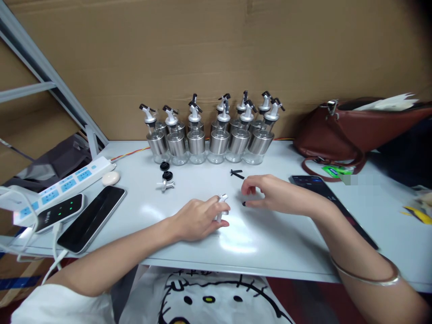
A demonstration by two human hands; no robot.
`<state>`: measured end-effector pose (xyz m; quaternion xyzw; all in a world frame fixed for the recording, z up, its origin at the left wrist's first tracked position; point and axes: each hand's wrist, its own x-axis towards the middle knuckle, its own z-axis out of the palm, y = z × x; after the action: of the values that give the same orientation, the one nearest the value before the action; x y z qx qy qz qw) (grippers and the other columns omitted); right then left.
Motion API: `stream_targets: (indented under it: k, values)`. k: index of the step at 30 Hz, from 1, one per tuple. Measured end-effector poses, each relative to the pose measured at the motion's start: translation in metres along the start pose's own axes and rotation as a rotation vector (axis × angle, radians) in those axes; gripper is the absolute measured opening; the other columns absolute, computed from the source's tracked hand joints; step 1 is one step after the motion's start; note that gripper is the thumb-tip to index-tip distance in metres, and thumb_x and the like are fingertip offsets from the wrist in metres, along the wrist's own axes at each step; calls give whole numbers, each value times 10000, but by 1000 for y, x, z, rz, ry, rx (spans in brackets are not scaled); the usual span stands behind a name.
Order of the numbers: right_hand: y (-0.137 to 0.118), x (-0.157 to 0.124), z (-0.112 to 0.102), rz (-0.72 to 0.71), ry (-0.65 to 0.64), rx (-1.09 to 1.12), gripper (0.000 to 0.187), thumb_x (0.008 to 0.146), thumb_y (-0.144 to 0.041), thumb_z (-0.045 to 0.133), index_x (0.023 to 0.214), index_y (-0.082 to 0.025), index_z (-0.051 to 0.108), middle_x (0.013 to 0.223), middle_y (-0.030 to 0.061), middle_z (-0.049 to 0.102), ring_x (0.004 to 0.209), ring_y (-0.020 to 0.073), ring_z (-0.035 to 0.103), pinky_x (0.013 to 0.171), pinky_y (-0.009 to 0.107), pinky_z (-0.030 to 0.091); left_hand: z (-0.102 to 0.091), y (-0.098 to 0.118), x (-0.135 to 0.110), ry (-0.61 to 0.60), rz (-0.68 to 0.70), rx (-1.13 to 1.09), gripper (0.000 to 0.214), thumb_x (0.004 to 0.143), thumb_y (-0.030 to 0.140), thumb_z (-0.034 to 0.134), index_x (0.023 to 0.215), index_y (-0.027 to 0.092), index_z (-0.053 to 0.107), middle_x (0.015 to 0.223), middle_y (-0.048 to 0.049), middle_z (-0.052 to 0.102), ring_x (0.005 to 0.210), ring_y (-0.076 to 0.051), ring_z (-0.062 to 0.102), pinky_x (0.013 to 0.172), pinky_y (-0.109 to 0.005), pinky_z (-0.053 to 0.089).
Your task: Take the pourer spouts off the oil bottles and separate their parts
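My left hand (pixel 200 219) rests on the white table (pixel 256 243), its fingers closed round a small white pourer spout (pixel 221 208). My right hand (pixel 272 193) hovers just to the right, its fingers curled in a pinch on a tiny black part (pixel 244 204). A loose black lever piece (pixel 236 173) lies on the table behind my right hand. Another white spout (pixel 165 184) and two black rubber rings (pixel 165 170) lie to the left, beyond my left hand.
Several steel-and-glass oil bottles (pixel 209 139) with pourer tops stand in a row against the cardboard wall. A power strip (pixel 64 182), a power bank (pixel 58 212) and a phone (pixel 92 218) lie at left. A second phone (pixel 312 183) and a brown handbag (pixel 357 128) sit at right.
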<state>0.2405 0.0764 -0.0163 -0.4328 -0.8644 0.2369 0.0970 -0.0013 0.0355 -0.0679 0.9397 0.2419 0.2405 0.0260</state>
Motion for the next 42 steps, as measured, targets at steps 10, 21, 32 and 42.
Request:
stream_targets:
  k: [10,21,32,42]
  values:
    - [-11,3,3,-39,4,49,93,756,-175,570,726,-197,655,704,14,664,627,148,578,596,262,431,0,0,0,-13,-3,-6,279,976,392,220,1105,184,354,852,-35,592,505,-112,516,482,-233,397]
    - [-28,5,9,-169,185,386,140,823,-321,611,807,-194,666,784,26,683,706,145,613,672,270,485,-2,2,1,61,17,25,258,985,394,191,1085,194,319,822,-13,569,492,-110,499,478,-228,373]
    - [-29,7,16,-114,252,626,172,721,-342,725,777,-183,692,788,35,698,763,171,640,744,316,517,0,0,1,105,37,-9,225,980,368,219,1102,200,306,804,-7,540,508,-117,491,485,-230,380]
    - [-33,8,16,-92,237,749,178,688,-333,744,743,-167,715,754,40,700,694,150,631,674,285,502,0,0,1,152,61,-44,209,979,363,246,1092,201,312,783,-4,527,531,-122,475,483,-219,369]
